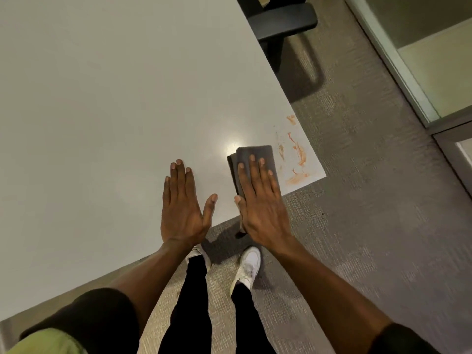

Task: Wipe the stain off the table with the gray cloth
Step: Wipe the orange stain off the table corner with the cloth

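Observation:
An orange smeared stain (297, 152) marks the white table (115, 98) at its near right corner. A folded gray cloth (255, 153) lies on the table just left of the stain, partly hanging over the front edge. My right hand (260, 198) lies flat on the cloth with fingers stretched out, pressing it down. My left hand (182, 203) rests flat on the bare table to the left of the cloth, fingers together and thumb spread, holding nothing.
A black chair (283, 21) stands at the table's far right side. Gray carpet (370, 226) covers the floor to the right and in front. My legs and white shoes (249, 267) stand below the front edge. A glass partition (408, 60) runs along the upper right.

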`<state>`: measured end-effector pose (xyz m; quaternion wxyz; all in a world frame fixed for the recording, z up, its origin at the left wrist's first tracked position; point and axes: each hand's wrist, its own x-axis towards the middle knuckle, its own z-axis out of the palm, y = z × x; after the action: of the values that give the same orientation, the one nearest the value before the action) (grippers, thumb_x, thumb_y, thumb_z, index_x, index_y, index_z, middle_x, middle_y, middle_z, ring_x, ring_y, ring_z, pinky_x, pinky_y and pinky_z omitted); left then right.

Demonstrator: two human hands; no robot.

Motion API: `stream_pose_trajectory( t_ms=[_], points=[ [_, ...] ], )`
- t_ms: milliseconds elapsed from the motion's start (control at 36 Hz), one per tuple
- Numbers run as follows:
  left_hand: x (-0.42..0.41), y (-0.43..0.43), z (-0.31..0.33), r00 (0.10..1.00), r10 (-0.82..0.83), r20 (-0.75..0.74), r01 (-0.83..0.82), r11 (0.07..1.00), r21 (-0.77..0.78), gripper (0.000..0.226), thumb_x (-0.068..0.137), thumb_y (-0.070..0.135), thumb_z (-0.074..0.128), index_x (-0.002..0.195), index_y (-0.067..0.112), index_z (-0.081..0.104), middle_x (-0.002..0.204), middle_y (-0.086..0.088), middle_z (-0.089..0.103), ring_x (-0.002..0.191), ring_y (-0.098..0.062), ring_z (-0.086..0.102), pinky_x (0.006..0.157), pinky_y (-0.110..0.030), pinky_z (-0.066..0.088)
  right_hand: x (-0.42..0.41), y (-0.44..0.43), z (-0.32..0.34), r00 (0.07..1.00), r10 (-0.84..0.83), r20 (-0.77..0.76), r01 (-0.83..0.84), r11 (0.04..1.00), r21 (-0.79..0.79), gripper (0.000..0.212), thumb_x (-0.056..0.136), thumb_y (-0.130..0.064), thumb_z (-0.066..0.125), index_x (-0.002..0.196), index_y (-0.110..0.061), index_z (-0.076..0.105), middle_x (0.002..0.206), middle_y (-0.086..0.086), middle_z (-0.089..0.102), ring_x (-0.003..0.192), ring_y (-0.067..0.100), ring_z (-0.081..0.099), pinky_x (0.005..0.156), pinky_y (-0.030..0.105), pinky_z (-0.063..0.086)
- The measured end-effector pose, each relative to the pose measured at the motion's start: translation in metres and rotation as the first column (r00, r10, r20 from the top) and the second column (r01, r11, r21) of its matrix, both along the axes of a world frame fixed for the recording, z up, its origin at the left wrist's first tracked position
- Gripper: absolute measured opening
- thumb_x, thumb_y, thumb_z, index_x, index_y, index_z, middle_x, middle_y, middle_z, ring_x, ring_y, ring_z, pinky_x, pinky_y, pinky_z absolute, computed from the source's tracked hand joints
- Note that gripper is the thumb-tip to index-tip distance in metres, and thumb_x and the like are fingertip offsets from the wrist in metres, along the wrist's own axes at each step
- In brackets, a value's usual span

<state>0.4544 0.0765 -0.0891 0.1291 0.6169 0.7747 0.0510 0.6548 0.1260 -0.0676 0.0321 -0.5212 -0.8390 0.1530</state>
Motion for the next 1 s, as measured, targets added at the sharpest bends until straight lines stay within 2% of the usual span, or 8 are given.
stream_pose_trajectory(
  t_ms=[194, 306, 444, 528, 694, 778, 1000],
  points=[
    [0.000, 0.001, -0.002, 1.000, 0.011, -0.021, -0.011, 1.000, 0.008, 0.093, 0.110, 0.064, 0.037, 0.176, 0.010, 0.000, 0.185, -0.009, -0.013, 0.172, -0.022, -0.015, 0.140, -0.042, -0.004, -0.001, 0.073, -0.005, 0.997, -0.075, -0.020, 0.076, 0.996, 0.043, 0.071, 0.113, -0.035, 0.040, 0.171, -0.009, 0.007, 0.179, 0.018, 0.003, 0.167, 0.035, 0.001, 0.134, 0.055, 0.013],
    [0.000, 0.000, -0.001, 1.000, 0.007, -0.018, -0.006, 1.000, 0.014, 0.092, 0.111, 0.064, 0.035, 0.176, 0.008, 0.000, 0.185, -0.010, -0.012, 0.172, -0.023, -0.014, 0.141, -0.044, -0.002, -0.011, 0.071, -0.006, 0.992, -0.128, -0.004, 0.128, 0.989, 0.077, 0.072, 0.112, -0.037, 0.039, 0.170, -0.007, 0.008, 0.178, 0.021, 0.005, 0.166, 0.037, 0.004, 0.134, 0.054, 0.012],
    [0.001, 0.000, 0.003, 1.000, 0.004, -0.002, -0.004, 1.000, 0.021, 0.091, 0.111, 0.061, 0.037, 0.175, 0.005, 0.004, 0.185, -0.012, -0.010, 0.173, -0.023, -0.013, 0.141, -0.047, 0.002, -0.012, 0.015, 0.002, 1.000, 0.019, -0.017, -0.019, 1.000, 0.021, 0.076, 0.112, -0.037, 0.038, 0.170, -0.009, -0.001, 0.179, 0.018, -0.008, 0.166, 0.035, -0.009, 0.135, 0.053, 0.006],
    [0.001, 0.001, 0.003, 1.000, 0.002, -0.009, -0.001, 1.000, 0.022, 0.090, 0.111, 0.061, 0.037, 0.175, 0.004, 0.006, 0.186, -0.012, -0.008, 0.173, -0.023, -0.012, 0.141, -0.048, 0.004, -0.001, 0.004, 0.000, 0.997, 0.075, -0.005, -0.075, 0.997, 0.020, 0.074, 0.113, -0.036, 0.036, 0.171, -0.011, -0.004, 0.179, 0.016, -0.010, 0.166, 0.031, -0.012, 0.134, 0.053, 0.010],
    [0.001, 0.001, 0.001, 1.000, 0.005, -0.028, -0.004, 1.000, 0.026, 0.092, 0.110, 0.064, 0.034, 0.175, 0.005, 0.007, 0.186, -0.013, -0.008, 0.173, -0.024, -0.011, 0.141, -0.048, 0.005, 0.000, 0.065, -0.004, 0.998, -0.057, -0.013, 0.058, 0.998, 0.032, 0.073, 0.110, -0.031, 0.039, 0.171, -0.010, 0.003, 0.180, 0.015, -0.003, 0.167, 0.033, -0.005, 0.135, 0.054, 0.009],
    [0.001, 0.000, 0.000, 0.999, 0.005, -0.038, -0.004, 1.000, 0.023, 0.092, 0.110, 0.066, 0.033, 0.175, 0.006, 0.006, 0.186, -0.012, -0.008, 0.173, -0.024, -0.011, 0.141, -0.048, 0.004, -0.013, 0.068, -0.007, 0.991, -0.137, 0.004, 0.137, 0.989, 0.064, 0.076, 0.108, -0.032, 0.041, 0.170, -0.007, 0.006, 0.179, 0.019, 0.002, 0.167, 0.035, 0.000, 0.135, 0.054, 0.010],
    [0.001, 0.002, 0.003, 1.000, 0.005, -0.023, -0.004, 1.000, 0.018, 0.092, 0.110, 0.064, 0.032, 0.175, 0.004, 0.006, 0.186, -0.012, -0.009, 0.173, -0.024, -0.011, 0.140, -0.050, 0.007, -0.003, -0.005, 0.003, 1.000, 0.002, 0.012, -0.002, 1.000, -0.002, 0.076, 0.111, -0.033, 0.035, 0.170, -0.013, -0.009, 0.179, 0.014, -0.015, 0.166, 0.030, -0.015, 0.135, 0.052, 0.008]
  ],
)
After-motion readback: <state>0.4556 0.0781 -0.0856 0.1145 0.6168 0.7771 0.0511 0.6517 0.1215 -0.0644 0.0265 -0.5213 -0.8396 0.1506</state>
